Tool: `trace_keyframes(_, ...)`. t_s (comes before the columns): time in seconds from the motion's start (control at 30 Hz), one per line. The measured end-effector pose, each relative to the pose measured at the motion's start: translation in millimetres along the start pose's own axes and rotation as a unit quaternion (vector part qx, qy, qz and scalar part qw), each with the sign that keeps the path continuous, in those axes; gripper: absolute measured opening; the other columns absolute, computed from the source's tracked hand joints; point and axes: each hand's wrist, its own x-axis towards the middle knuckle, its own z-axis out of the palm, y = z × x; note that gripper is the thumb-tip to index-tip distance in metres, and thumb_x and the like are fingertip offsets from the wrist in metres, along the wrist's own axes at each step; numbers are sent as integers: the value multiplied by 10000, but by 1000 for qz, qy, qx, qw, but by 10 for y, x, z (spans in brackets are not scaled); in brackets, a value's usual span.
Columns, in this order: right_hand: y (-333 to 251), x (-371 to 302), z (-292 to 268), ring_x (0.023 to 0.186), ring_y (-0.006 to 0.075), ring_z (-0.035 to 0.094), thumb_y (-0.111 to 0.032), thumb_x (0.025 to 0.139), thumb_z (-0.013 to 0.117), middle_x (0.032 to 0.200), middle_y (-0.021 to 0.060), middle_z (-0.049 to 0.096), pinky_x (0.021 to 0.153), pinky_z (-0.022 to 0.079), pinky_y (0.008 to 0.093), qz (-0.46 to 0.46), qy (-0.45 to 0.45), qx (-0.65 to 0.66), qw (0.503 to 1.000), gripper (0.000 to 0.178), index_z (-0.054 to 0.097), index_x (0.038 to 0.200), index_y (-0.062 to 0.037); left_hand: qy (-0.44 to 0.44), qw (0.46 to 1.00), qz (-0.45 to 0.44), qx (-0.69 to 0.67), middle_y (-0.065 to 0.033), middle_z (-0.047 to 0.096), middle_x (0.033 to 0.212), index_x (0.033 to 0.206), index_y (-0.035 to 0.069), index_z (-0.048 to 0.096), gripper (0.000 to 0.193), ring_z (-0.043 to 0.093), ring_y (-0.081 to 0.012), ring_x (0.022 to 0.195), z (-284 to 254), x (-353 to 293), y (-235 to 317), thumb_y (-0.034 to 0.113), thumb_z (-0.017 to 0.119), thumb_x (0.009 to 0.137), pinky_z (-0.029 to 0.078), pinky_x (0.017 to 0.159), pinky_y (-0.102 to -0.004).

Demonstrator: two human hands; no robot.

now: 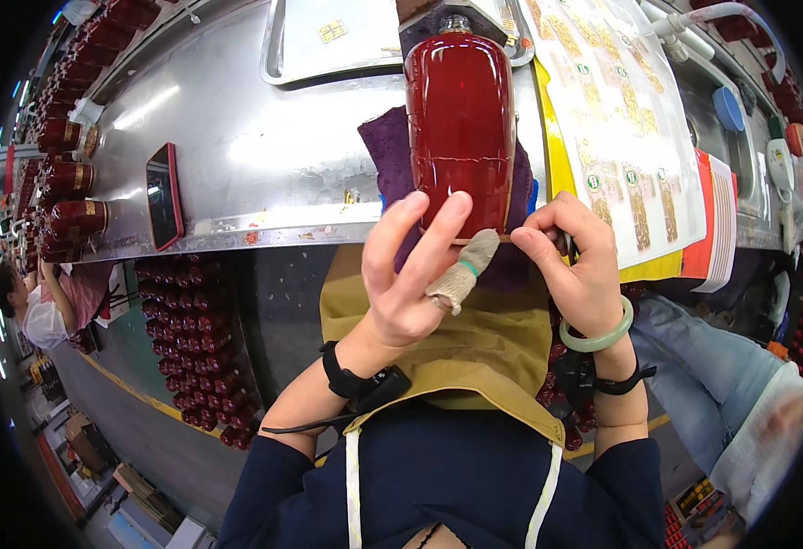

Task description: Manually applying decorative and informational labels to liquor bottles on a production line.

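Fingers of the left hand (406, 293) are spread, two tips overlapping the near end of a glossy dark-red bottle (461, 119); a knitted cover (461, 279) with a green band sleeves another digit. Those of the right hand (577, 256) curl by the bottle's near right corner, thumb and forefinger close together; whether they pinch anything, I cannot tell. Round-shouldered and smooth, the bottle lies lengthwise over a plush purple cloth (388, 151), its neck pointing away and part of its base hidden by fingers. Behind it, a metal tray (301, 73) is cut off by the upper edge. Right of it lie glossy sheets (644, 183) of gold decorations, their detail too fine to read. Brushed, scuffed metal forms the table (264, 151).
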Motion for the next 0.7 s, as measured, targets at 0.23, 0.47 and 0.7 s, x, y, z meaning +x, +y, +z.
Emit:
trace_keyframes(0.23,-51,3,33,623,153,488,-120,878,800,724,47,547,583,385,298,1,-11,14,1000,167,679,830,-15,103,988,-45,-110,-172,725,1172,956,7,726,267,721,-383,1059,89,-19,-128,-90,837,734,636,872,-418)
trace_keyframes(0.47,-114,-9,-16,617,150,486,-111,877,798,725,44,552,576,380,296,-8,-21,25,999,162,677,831,-14,69,992,-41,-93,-206,731,1176,972,-74,719,262,714,-400,1098,34,-59,-132,-99,832,736,630,903,-432)
trace_keyframes(0.7,-50,1,-3,622,155,492,-131,877,802,719,49,550,584,387,301,-4,-7,18,1000,185,673,821,-11,8,993,-65,-100,-220,725,1176,961,-76,719,170,674,-403,1149,-79,-51,-48,-121,750,800,615,957,-441)
